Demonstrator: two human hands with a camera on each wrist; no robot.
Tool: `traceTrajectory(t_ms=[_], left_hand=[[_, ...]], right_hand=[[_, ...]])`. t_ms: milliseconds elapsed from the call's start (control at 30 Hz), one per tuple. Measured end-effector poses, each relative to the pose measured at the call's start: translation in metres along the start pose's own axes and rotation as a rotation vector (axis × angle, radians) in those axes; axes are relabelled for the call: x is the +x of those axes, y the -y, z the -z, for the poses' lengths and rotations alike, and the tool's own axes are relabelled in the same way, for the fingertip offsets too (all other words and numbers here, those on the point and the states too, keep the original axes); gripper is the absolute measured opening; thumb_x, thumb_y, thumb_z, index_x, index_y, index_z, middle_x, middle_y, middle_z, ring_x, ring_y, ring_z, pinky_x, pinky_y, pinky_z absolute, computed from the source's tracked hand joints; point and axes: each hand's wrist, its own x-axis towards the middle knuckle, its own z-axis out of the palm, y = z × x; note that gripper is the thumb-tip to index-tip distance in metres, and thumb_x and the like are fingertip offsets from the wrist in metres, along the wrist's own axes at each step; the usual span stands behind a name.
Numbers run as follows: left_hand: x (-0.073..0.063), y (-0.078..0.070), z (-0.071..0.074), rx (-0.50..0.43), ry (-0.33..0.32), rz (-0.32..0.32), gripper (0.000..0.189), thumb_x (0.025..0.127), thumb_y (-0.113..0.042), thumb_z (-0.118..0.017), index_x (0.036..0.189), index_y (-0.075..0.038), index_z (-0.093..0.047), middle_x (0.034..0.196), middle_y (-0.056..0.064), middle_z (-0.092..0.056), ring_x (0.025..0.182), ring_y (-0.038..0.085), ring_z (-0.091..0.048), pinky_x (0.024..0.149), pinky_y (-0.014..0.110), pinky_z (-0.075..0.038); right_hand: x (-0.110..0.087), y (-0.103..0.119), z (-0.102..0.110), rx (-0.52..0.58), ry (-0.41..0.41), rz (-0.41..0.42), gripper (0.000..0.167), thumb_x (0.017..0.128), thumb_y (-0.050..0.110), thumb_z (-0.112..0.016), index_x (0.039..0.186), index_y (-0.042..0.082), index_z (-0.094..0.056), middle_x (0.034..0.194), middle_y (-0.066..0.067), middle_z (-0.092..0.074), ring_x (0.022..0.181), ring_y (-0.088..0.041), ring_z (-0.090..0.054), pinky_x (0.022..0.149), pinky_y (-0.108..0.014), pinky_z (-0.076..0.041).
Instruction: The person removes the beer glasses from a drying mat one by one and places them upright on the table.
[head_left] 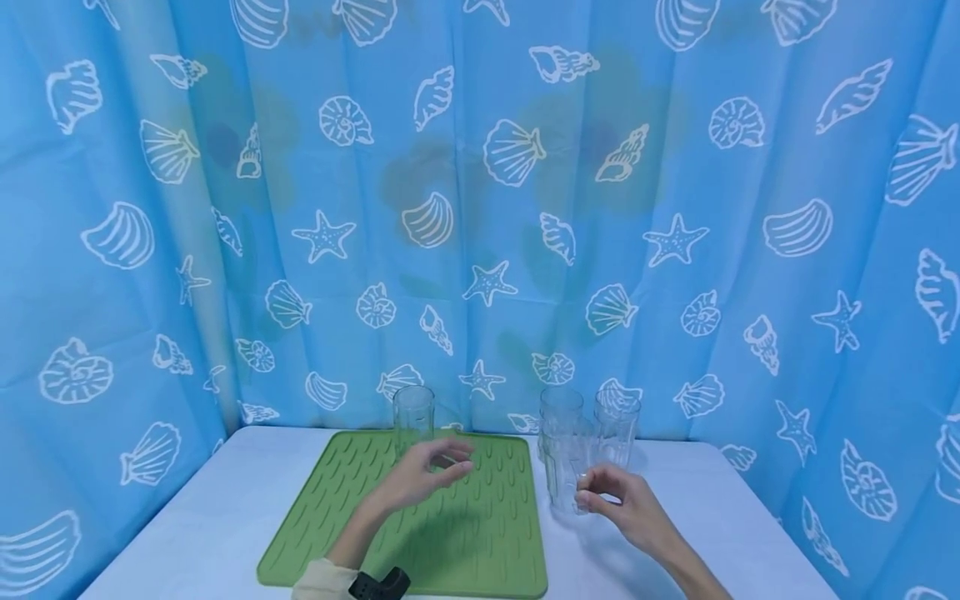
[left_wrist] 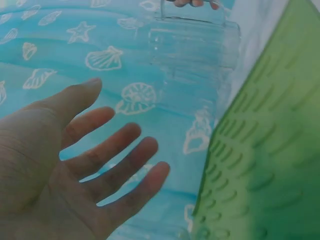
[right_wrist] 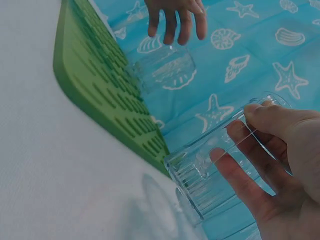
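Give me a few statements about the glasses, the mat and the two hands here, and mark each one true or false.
1. The right hand has its grip on a clear glass. True.
2. The left hand holds a glass too. False: its fingers are spread and hold nothing.
3. One glass stands upright at the far edge of the green mat. True.
4. The held glass stands on the green mat. False: it stands on the white table, to the right of the mat.
5. The curtain behind the table is plain red. False: it is blue, printed with white shells and starfish.
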Motion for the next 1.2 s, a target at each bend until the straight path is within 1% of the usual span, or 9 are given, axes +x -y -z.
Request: traceTrajectory(t_ms=[133, 200, 300, 400, 533, 700, 800, 1033, 1200], left_hand=[[-0.011, 0.003, 0.002, 0.102, 0.057, 0.005, 0.037, 0.098, -0.039, -0.058, 0.129, -0.018, -0.062, 0.116, 0.006, -0.070, 0.102, 0.020, -0.068, 0.084, 0.023, -0.057], [-0.016, 0.005, 0.003, 0.140, 0.083, 0.011, 0.037, 0.098, -0.039, -0.058, 0.128, -0.017, -0.063, 0.115, 0.005, -0.070, 0.101, 0.020, -0.068, 0.085, 0.024, -0.056], [-0.024, 0.008, 0.006, 0.171, 0.119, 0.032, 0.037, 0.098, -0.038, -0.059, 0.127, -0.015, -0.063, 0.114, 0.006, -0.071, 0.100, 0.019, -0.068, 0.086, 0.024, -0.057], [-0.030, 0.012, 0.009, 0.167, 0.140, 0.040, 0.037, 0.098, -0.035, -0.059, 0.127, -0.012, -0.063, 0.115, 0.010, -0.071, 0.100, 0.020, -0.068, 0.086, 0.025, -0.057], [-0.038, 0.017, 0.012, 0.144, 0.152, 0.043, 0.037, 0.098, -0.032, -0.060, 0.127, -0.010, -0.062, 0.115, 0.012, -0.070, 0.100, 0.021, -0.068, 0.086, 0.026, -0.058], [-0.045, 0.021, 0.014, 0.125, 0.152, 0.063, 0.036, 0.098, -0.032, -0.060, 0.128, -0.012, -0.062, 0.114, 0.008, -0.070, 0.100, 0.021, -0.067, 0.086, 0.027, -0.058], [-0.047, 0.021, 0.014, 0.115, 0.147, 0.065, 0.036, 0.098, -0.031, -0.059, 0.129, -0.012, -0.061, 0.115, 0.009, -0.070, 0.100, 0.022, -0.067, 0.086, 0.028, -0.058], [-0.054, 0.022, 0.019, 0.116, 0.143, 0.060, 0.037, 0.099, -0.031, -0.058, 0.129, -0.010, -0.061, 0.120, 0.017, -0.067, 0.100, 0.018, -0.067, 0.087, 0.026, -0.057], [-0.062, 0.024, 0.026, 0.154, 0.142, 0.066, 0.041, 0.099, -0.034, -0.059, 0.129, -0.007, -0.061, 0.120, 0.018, -0.067, 0.100, 0.023, -0.067, 0.086, 0.027, -0.058]], right_hand=[[-0.002, -0.007, 0.002, 0.021, -0.010, -0.006, 0.027, 0.095, 0.017, -0.065, 0.107, -0.006, -0.060, 0.101, -0.021, -0.068, 0.092, -0.012, -0.071, 0.080, -0.034, -0.064], [-0.003, -0.011, 0.002, 0.016, -0.013, 0.000, 0.026, 0.095, 0.017, -0.065, 0.107, -0.006, -0.060, 0.100, -0.019, -0.068, 0.093, -0.012, -0.071, 0.080, -0.034, -0.064], [-0.003, -0.014, 0.002, 0.034, -0.012, -0.004, 0.025, 0.095, 0.016, -0.065, 0.106, -0.005, -0.061, 0.099, -0.018, -0.068, 0.093, -0.013, -0.072, 0.081, -0.034, -0.064], [-0.003, -0.015, 0.001, 0.035, -0.009, -0.005, 0.024, 0.094, 0.017, -0.066, 0.105, -0.005, -0.061, 0.099, -0.017, -0.069, 0.093, -0.013, -0.072, 0.081, -0.034, -0.064], [-0.003, -0.017, 0.001, 0.024, -0.015, -0.023, 0.023, 0.093, 0.017, -0.068, 0.103, -0.003, -0.063, 0.098, -0.013, -0.070, 0.092, -0.012, -0.072, 0.080, -0.031, -0.064], [-0.005, -0.021, 0.001, 0.008, -0.008, -0.017, 0.018, 0.092, 0.016, -0.069, 0.100, 0.001, -0.065, 0.096, -0.010, -0.071, 0.092, -0.013, -0.073, 0.079, -0.029, -0.063], [-0.006, -0.023, 0.000, 0.023, -0.002, -0.019, 0.016, 0.092, 0.015, -0.069, 0.100, 0.001, -0.065, 0.096, -0.008, -0.072, 0.092, -0.014, -0.073, 0.079, -0.030, -0.064], [-0.006, -0.022, 0.000, 0.032, -0.003, -0.041, 0.017, 0.093, 0.016, -0.068, 0.100, 0.001, -0.065, 0.096, -0.009, -0.072, 0.091, -0.015, -0.073, 0.079, -0.031, -0.064], [-0.005, -0.025, 0.001, 0.040, 0.006, -0.036, 0.019, 0.093, 0.016, -0.068, 0.100, 0.000, -0.065, 0.095, -0.006, -0.072, 0.091, -0.014, -0.073, 0.078, -0.031, -0.064]])
